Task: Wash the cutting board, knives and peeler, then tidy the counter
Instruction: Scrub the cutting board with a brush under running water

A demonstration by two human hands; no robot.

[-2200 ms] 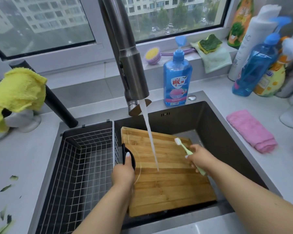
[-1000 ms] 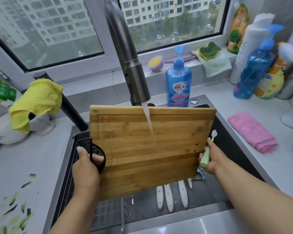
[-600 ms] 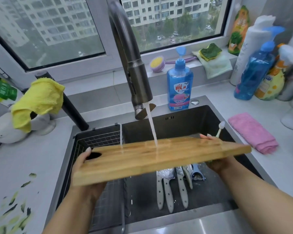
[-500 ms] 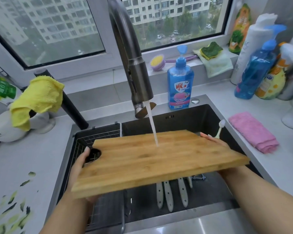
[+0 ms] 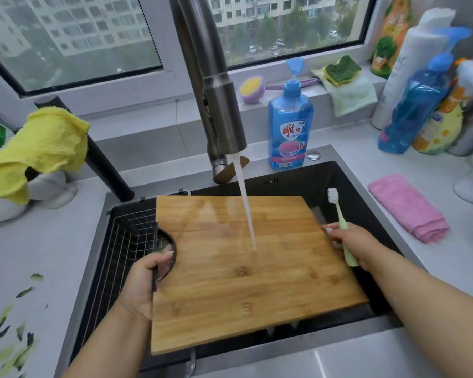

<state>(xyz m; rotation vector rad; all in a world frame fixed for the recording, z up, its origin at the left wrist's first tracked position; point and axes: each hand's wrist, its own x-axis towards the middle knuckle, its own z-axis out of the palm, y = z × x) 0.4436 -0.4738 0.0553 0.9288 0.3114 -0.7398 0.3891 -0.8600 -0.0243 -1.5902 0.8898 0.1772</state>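
A bamboo cutting board lies nearly flat over the dark sink, its wet face up. Water from the tap runs onto its middle. My left hand grips the board's left edge at the round black handle hole. My right hand holds a green toothbrush, bristles up, and its fingers touch the board's right edge. The knives and the peeler are hidden under the board.
A wire basket fills the sink's left part. Green peel scraps litter the left counter. A pink cloth lies right of the sink. Blue soap bottle stands behind it, more bottles at right. A yellow cloth sits at left.
The board was lifted upright, turned over under the water and lowered flat over the sink. It now covers the knives and peeler. The toothbrush stayed in my right hand.
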